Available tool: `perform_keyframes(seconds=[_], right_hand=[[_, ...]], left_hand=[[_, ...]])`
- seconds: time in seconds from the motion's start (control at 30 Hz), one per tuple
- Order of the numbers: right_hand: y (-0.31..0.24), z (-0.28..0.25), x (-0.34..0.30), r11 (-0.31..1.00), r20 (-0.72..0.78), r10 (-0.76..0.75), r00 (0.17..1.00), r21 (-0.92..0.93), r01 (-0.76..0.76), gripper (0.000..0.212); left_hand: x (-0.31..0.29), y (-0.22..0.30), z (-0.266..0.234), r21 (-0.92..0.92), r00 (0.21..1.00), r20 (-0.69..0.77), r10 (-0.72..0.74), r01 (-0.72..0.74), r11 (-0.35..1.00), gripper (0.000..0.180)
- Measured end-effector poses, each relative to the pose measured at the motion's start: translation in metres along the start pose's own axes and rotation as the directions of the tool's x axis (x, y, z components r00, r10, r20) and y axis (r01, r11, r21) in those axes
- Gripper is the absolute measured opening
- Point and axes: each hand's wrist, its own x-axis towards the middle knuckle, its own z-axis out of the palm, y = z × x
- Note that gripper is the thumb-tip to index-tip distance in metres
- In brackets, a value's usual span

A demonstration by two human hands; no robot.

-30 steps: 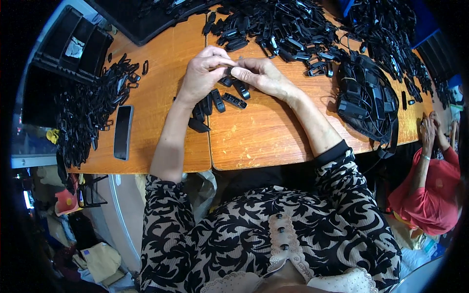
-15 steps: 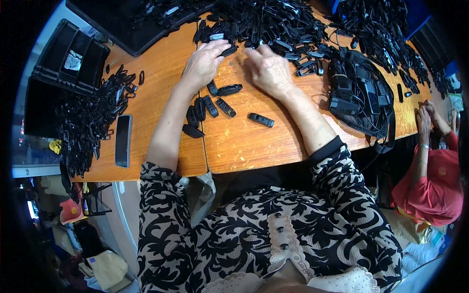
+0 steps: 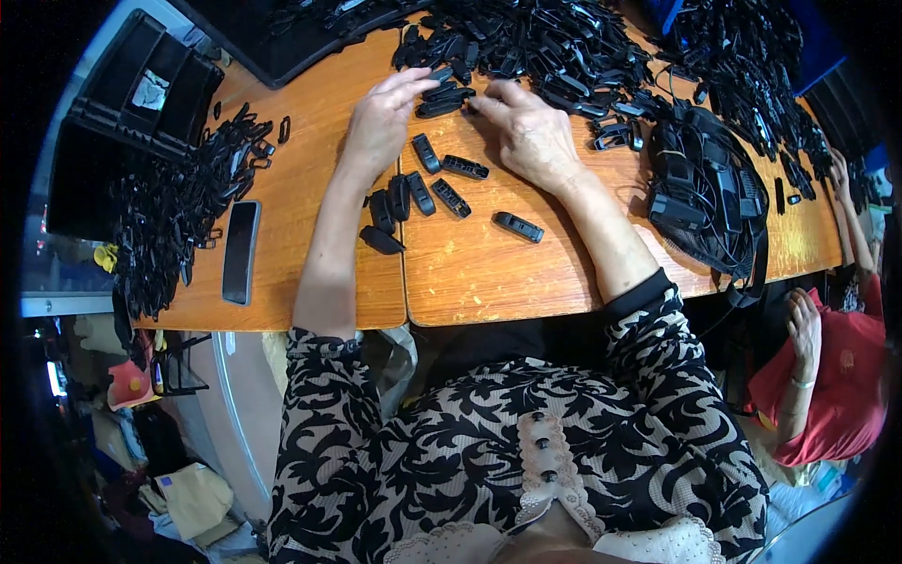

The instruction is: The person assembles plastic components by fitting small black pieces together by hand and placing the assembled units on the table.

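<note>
Both hands reach to the near edge of a large heap of small black plastic clip-like parts. My left hand has its fingers stretched out, their tips against a small black part. Between the two hands lie some black oblong pieces. My right hand is loosely bent, fingers apart, with its fingertips at the right end of those pieces. Nearer to me, several black oblong casings lie in a loose group by the table seam. One separate casing rests farther right.
A phone lies at left beside a pile of small black parts and black trays. To the right sits a black mesh bag with cables. A co-worker in red is at the far right of the wooden table.
My left hand has drawn back slightly from the heap, uncovering black pieces between my hands. The view has shifted a little. The co-worker's hands have moved apart.
</note>
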Motion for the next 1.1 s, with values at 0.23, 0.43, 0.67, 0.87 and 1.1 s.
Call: perform_keyframes(seconds=[0.23, 0.43, 0.67, 0.87, 1.1], right_hand=[[0.003, -0.009, 0.000, 0.981, 0.144, 0.139, 0.980, -0.158, -0.116, 0.017], [0.011, -0.006, -0.001, 0.977, 0.145, 0.207, 0.967, -0.077, -0.198, 0.024], [0.014, -0.004, 0.004, 0.909, -0.021, 0.371, 0.928, 0.211, -0.359, 0.027], [0.011, -0.007, 0.007, 0.753, 0.089, 0.514, 0.853, 0.430, -0.498, 0.022], [0.006, -0.004, 0.002, 0.918, 0.175, 0.164, 0.971, 0.332, -0.215, 0.021]], left_hand=[[-0.005, 0.007, 0.001, -0.050, 0.973, 0.179, -0.148, 0.159, 0.986, 0.029], [-0.001, 0.013, 0.006, -0.280, 0.961, 0.104, -0.256, 0.275, 0.920, 0.026], [0.026, -0.020, -0.002, 0.313, 0.995, 0.033, 0.091, -0.097, 0.945, 0.039], [0.034, -0.006, 0.008, 0.399, 0.966, 0.254, 0.055, -0.157, 0.903, 0.029], [0.004, -0.005, 0.002, 0.127, 0.994, 0.111, -0.021, 0.007, 0.992, 0.021]])
